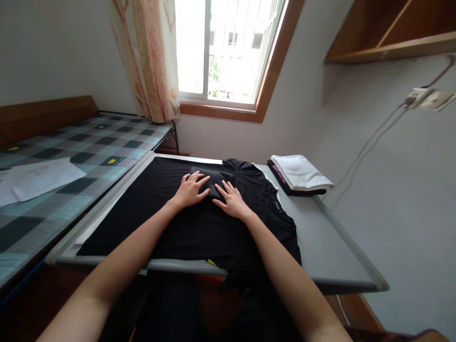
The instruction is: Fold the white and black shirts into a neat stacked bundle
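A black T-shirt (142,209) lies spread over the table, its neckline toward the right and part of it hanging over the front edge. On its middle rests a dark, slightly shiny flat rectangular piece (213,178); I cannot tell what it is. My left hand (191,189) lies flat with fingers spread over the left part of this piece. My right hand (231,199) is also flat, its fingers stretched onto the piece's right part and its palm over the shirt. Neither hand grips anything.
Folded clothes, white (301,172) over black (285,183), are stacked at the table's (342,251) back right. A bed (89,156) with checked cover and papers (46,175) stands left. Cords (370,137) run down the right wall below a shelf (395,52).
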`<state>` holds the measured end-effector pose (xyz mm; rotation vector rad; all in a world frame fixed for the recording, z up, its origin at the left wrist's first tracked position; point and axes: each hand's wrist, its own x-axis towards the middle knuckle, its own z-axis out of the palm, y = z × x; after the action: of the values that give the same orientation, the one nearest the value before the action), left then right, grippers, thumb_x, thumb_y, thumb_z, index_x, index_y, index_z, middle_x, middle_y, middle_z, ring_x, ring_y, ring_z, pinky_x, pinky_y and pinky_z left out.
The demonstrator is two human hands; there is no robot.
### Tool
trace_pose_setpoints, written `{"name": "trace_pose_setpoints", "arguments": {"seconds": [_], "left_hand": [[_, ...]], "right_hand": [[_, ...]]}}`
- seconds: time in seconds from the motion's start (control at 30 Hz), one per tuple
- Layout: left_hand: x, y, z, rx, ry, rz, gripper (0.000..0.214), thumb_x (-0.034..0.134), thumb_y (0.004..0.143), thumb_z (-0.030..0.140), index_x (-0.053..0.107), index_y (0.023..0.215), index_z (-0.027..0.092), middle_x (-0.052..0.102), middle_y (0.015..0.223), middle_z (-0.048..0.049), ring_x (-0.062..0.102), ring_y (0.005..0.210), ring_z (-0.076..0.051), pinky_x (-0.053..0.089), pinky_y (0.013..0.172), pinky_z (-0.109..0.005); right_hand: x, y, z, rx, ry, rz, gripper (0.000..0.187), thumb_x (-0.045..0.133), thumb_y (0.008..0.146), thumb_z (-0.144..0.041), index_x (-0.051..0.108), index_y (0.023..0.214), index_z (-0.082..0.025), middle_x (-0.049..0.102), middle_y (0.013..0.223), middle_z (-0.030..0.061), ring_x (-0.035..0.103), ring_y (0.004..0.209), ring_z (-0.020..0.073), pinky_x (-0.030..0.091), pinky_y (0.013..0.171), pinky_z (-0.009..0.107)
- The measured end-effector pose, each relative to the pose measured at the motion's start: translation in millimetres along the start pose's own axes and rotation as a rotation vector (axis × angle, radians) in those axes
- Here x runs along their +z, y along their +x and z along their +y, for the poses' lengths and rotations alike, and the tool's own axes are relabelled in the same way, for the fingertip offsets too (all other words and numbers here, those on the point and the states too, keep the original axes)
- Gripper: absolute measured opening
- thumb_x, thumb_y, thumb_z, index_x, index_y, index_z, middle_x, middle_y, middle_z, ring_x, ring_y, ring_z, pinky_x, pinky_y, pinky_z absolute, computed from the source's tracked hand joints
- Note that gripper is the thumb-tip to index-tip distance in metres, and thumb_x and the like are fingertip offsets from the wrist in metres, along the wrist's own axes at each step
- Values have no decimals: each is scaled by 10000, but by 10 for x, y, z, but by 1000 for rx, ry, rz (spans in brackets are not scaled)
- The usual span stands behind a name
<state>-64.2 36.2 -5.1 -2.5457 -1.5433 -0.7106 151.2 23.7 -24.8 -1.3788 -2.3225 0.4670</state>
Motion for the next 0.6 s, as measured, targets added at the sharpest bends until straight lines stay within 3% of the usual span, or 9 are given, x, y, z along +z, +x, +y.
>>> {"name": "trace_pose_setpoints", "arguments": {"seconds": [0.07, 0.2, 0.33, 0.6], "left_hand": [[34, -16, -14, -59, 14, -64, 543, 463, 906, 502, 470, 1404, 286, 448, 1453, -113, 318, 1385, -325, 214, 1106, -565], [54, -24, -13, -95, -12, -184, 571, 371, 942, 524, 385, 1457, 280, 342, 1529, -113, 265, 1418, -319, 283, 1087, -545], [32, -24, 0, -87, -6, -204, 589, 351, 947, 529, 378, 1464, 247, 329, 1532, -139, 264, 1417, -334, 308, 1070, -555], [0, -29, 31, -89, 11, -220, 595, 339, 951, 530, 369, 1469, 241, 322, 1536, -137, 259, 1419, -333, 311, 1073, -546]], "right_hand": [[-8, -2, 24, -6, 23, -3, 659, 495, 876, -605, 372, 1464, -334, 219, 1584, 60, 105, 1461, 311, 130, 1141, 569], [-34, -17, 43, -22, 53, -15, 667, 555, 862, -554, 399, 1456, -295, 231, 1577, 94, 120, 1456, 323, 150, 1141, 565], [-58, -39, 42, -48, 53, -34, 725, 657, 810, -458, 383, 1463, -300, 235, 1575, 95, 126, 1453, 339, 178, 1130, 586], [-86, -55, 36, -67, 46, -40, 709, 658, 814, -419, 394, 1459, -288, 256, 1567, 100, 147, 1447, 348, 206, 1127, 581]]}}
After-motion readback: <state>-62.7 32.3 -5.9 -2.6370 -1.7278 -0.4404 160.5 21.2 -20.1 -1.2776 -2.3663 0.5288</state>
